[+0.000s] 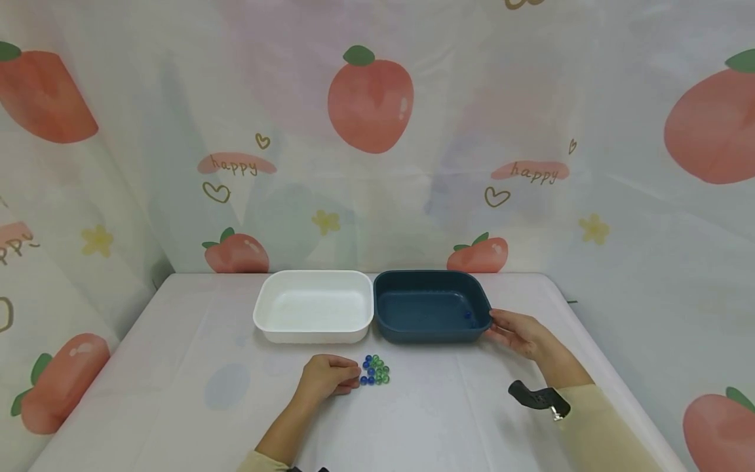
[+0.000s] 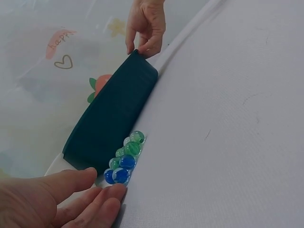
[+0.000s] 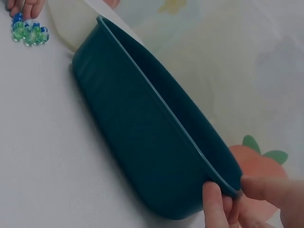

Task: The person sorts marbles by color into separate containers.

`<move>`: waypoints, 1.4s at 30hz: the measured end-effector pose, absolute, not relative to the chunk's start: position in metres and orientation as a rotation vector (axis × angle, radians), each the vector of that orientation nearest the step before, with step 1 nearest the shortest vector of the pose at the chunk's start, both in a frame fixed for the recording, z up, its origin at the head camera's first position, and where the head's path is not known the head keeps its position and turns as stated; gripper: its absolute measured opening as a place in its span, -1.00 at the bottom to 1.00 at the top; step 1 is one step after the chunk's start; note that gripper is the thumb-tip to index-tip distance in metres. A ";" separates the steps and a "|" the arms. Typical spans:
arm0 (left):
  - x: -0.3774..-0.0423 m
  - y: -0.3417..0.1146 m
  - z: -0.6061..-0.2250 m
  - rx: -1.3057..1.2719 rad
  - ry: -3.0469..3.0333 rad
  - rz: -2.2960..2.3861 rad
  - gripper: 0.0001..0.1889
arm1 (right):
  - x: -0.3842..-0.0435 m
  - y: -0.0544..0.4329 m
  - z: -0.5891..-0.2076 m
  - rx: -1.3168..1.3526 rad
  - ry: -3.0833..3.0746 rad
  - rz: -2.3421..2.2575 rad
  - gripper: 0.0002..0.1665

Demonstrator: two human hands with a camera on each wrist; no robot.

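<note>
Blue and green glass marbles [image 1: 375, 371] lie in a small cluster on the white table. My left hand [image 1: 329, 377] is at the left side of this cluster, its thumb and fingers apart by the nearest blue marbles [image 2: 121, 175] in the left wrist view. No marble shows between them. A dark blue plastic basin [image 1: 429, 334] stands behind the marbles, with a couple of blue marbles [image 1: 468, 315] inside at its right end. My right hand [image 1: 519, 333] pinches the basin's right rim, thumb above and fingers against the outer wall [image 3: 142, 137].
A white basin [image 1: 312, 336] stands directly left of the dark one, their sides touching or nearly so. Behind the table [image 1: 177, 380] hangs a patterned cloth [image 1: 377, 196] with printed fruit. A black strap [image 1: 539, 398] is at my right wrist.
</note>
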State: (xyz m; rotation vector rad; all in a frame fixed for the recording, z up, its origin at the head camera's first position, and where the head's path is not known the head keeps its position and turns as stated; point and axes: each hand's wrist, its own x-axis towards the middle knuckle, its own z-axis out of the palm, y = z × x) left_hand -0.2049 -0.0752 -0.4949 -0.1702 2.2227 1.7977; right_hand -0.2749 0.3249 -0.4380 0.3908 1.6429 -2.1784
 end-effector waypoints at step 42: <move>-0.192 -0.058 -0.502 -0.018 2.664 1.649 -0.71 | -0.277 0.320 -0.438 0.425 1.756 -2.125 -0.27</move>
